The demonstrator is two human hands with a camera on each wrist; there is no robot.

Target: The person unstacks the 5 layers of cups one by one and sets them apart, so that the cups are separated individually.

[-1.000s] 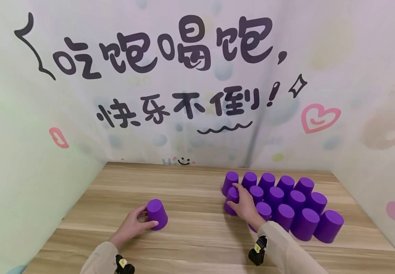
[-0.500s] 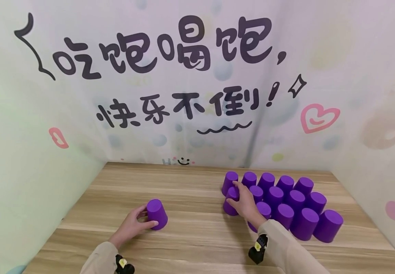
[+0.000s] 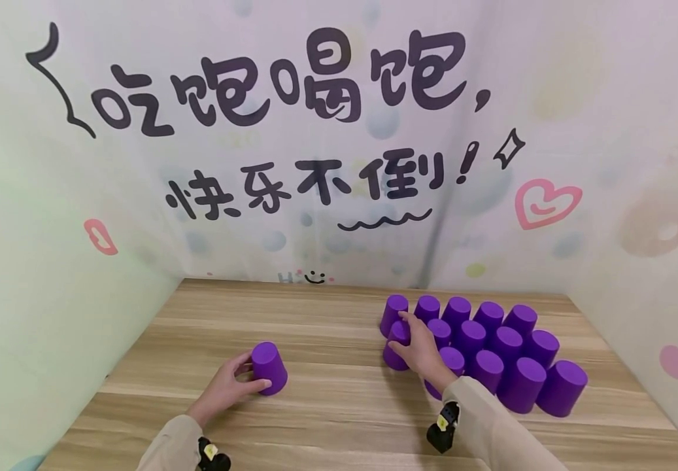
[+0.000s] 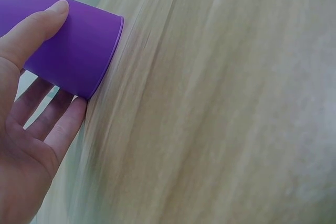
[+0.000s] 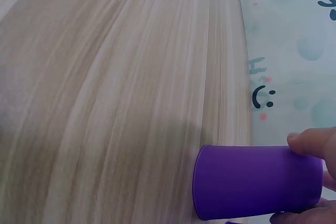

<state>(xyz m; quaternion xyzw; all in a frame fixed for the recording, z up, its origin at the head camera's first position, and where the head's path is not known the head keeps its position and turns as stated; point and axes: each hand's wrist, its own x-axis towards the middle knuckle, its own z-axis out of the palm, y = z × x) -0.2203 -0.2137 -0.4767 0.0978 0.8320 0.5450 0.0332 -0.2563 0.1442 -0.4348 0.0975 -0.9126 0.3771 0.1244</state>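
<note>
On the left half of the table a purple cup stands upside down. My left hand grips it from the left, thumb across the near side and fingers behind; the left wrist view shows its rim right at the wood. Over on the right, my right hand holds a second inverted purple cup near its base, which faces up. In the right wrist view the thumb lies on one side of this cup and fingers on the other, its rim close to the table.
Several more inverted purple cups stand in close rows to the right of and behind my right hand. The wooden table meets a printed white backdrop at the back, with pale walls on both sides.
Almost nothing differs. Both hands stay on their cups in the same places; the view has shifted very slightly.
</note>
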